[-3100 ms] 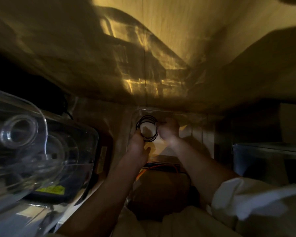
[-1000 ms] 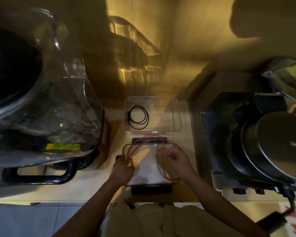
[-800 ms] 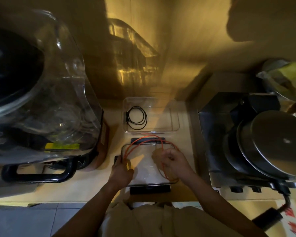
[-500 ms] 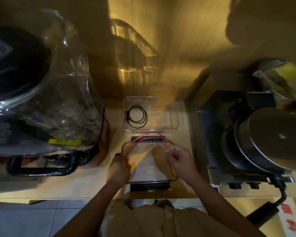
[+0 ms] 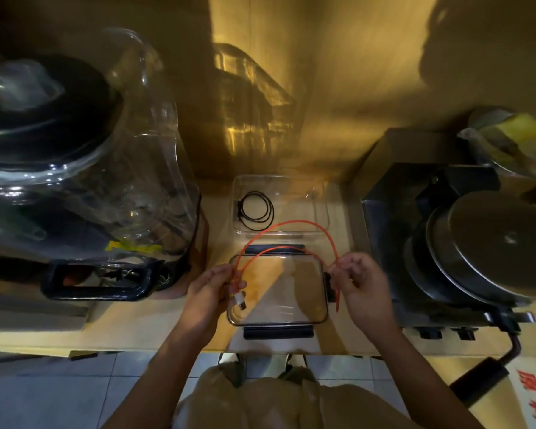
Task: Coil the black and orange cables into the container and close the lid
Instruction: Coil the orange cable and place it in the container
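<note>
One black cable (image 5: 257,211) is seen coiled in the left part of the clear container (image 5: 319,212); nothing else is held there. One lid (image 5: 291,292) lies in front, on the counter. The single orange cable (image 5: 294,224) is pinched by the left hand (image 5: 212,289) and right hand (image 5: 361,281), now drawn wider into two arcs than half a second ago.

Dim, warm amber light falls on the far wall (image 5: 338,88), leaving the left side and corners in deep shadow. Wide-angle distortion bends the edges, and the clear jug (image 5: 106,168) at left shows glare and blur.
</note>
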Tool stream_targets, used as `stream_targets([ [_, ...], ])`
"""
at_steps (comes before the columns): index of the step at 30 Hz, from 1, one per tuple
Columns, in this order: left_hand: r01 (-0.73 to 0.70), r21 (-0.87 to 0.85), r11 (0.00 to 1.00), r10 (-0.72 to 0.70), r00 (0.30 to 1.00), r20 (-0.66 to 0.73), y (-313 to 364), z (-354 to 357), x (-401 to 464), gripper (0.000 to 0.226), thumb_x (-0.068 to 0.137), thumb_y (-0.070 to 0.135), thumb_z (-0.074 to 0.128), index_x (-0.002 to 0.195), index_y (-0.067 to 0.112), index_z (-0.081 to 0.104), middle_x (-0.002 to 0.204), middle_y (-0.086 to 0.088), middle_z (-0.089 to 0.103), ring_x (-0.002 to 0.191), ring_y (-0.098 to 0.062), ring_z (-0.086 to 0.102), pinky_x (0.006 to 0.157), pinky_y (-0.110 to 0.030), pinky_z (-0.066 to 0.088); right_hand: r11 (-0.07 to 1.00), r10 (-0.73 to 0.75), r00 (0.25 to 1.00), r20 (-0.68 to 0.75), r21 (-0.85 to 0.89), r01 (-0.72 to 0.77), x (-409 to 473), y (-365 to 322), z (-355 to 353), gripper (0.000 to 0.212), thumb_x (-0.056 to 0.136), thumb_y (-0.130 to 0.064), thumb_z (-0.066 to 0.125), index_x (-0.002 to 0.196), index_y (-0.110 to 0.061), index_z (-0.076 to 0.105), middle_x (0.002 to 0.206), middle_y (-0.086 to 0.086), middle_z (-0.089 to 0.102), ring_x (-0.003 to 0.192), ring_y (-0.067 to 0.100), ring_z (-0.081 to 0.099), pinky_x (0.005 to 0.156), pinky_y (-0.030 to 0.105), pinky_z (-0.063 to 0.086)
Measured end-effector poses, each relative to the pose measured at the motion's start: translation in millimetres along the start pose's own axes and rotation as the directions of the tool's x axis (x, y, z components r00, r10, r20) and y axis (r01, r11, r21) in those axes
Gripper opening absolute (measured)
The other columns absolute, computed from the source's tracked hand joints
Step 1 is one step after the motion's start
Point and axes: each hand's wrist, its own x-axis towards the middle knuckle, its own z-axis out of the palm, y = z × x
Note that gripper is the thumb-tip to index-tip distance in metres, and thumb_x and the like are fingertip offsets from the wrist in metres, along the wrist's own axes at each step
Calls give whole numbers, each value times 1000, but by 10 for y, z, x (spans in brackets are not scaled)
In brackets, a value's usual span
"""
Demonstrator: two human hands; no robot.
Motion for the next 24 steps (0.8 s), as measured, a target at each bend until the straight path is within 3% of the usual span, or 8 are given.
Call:
stream_targets([
  [3,69,-149,986,-54,993,104,66,27,-77,22,92,6,56,113,2,62,94,-13,67,78,-20,68,73,-36,60,1000,-14,1000,-9,16,14,-51,-52,0,13,91,-1,62,99,-12,61,82,0,67,74,9,65,70,23,54],
  [6,175,-336,926,-67,949,307,199,119,-194,24,89,6,53,106,4,68,84,-4,62,64,-10,62,70,-31,60,1000,-23,1000,-6,-13,23,-71,-55,2,30,93,-9,61,96,-39,64,100,-1,69,88,14,69,80,34,57],
  [10,185,-498,847,101,863,494,444,275,-406,31,93,7,43,110,10,69,79,-1,58,58,-6,50,58,-20,51,995,-32,999,-6,-99,32,-61,-62,10,13,95,-11,59,107,-12,63,96,-24,68,82,5,67,81,36,56],
  [13,169,-578,798,288,736,613,682,360,-521,32,95,3,41,123,11,55,87,-3,54,60,-6,40,52,-16,38,981,-94,996,-10,-170,91,-54,-63,-10,16,97,-8,55,109,-16,62,84,-11,70,81,2,66,76,14,51],
  [15,174,-630,756,376,672,638,847,380,-581,31,98,4,36,127,11,47,90,-3,52,63,-6,34,53,-18,34,960,-139,990,-34,-251,126,-63,-59,-65,18,98,-9,54,106,-23,62,79,-7,68,80,0,64,68,8,48],
  [20,189,-724,663,500,608,617,1179,376,-737,29,99,6,40,127,6,49,91,-3,53,63,-9,38,55,-21,34,895,-240,965,-106,-408,178,-43,65,-293,12,97,-15,56,102,-19,66,87,-15,64,85,-4,61,66,17,46],
  [24,50,-717,696,530,637,560,1290,452,-804,29,96,8,48,125,7,52,87,1,52,63,-7,41,56,-19,34,956,-168,949,-267,-278,91,-43,64,-348,7,96,-10,57,99,-15,60,87,-12,62,81,-8,59,66,18,42],
])
